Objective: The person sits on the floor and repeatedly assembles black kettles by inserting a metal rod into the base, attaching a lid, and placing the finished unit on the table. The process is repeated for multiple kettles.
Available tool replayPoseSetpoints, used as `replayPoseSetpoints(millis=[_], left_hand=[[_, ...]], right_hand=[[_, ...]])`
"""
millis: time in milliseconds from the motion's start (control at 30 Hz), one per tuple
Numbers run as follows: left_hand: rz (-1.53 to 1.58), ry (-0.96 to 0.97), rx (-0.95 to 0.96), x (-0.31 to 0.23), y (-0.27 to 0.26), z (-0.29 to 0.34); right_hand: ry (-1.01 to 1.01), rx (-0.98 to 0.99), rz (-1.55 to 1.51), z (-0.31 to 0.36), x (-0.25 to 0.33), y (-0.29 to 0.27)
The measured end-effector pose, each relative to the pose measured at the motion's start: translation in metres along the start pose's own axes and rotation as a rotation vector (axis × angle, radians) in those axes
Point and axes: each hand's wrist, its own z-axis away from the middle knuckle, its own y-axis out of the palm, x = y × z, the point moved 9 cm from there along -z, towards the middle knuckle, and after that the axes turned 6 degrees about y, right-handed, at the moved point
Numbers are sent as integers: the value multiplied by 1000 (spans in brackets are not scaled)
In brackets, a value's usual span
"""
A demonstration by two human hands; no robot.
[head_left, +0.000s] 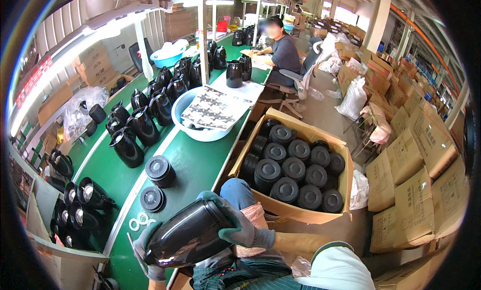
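A glossy black jug body (188, 235) lies tilted across my lap, held between both gloved hands. My left hand (144, 242) is closed around its narrower end, beside a thin grey strip that I cannot make out clearly. My right hand (239, 224) grips the wider, ringed end. On the green bench (188, 172) just beyond, a round black cap (152, 199) rests near a short stack of black caps (160, 170). Small white rings (142, 218) lie close to my left hand.
An open carton (283, 215) packed with black caps stands to my right. A pale blue basin (210, 134) with a patterned sheet sits on the bench. Several black jugs (144, 127) line its left side. Cartons (401, 215) are stacked far right; a co-worker (285, 52) sits farther along.
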Motion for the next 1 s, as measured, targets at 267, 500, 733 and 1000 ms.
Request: replayPoseSetpoints(millis=[267, 500, 733, 1000], left_hand=[[906, -324, 206, 78, 24, 40], [616, -360, 448, 91, 46, 71], [-599, 777, 100, -115, -14, -7], [697, -324, 158, 76, -12, 48]], right_hand=[[-226, 28, 379, 15, 35, 16], [-481, 195, 575, 0, 109, 59], [432, 117, -326, 2, -117, -7], [-381, 202, 608, 1, 11, 16]])
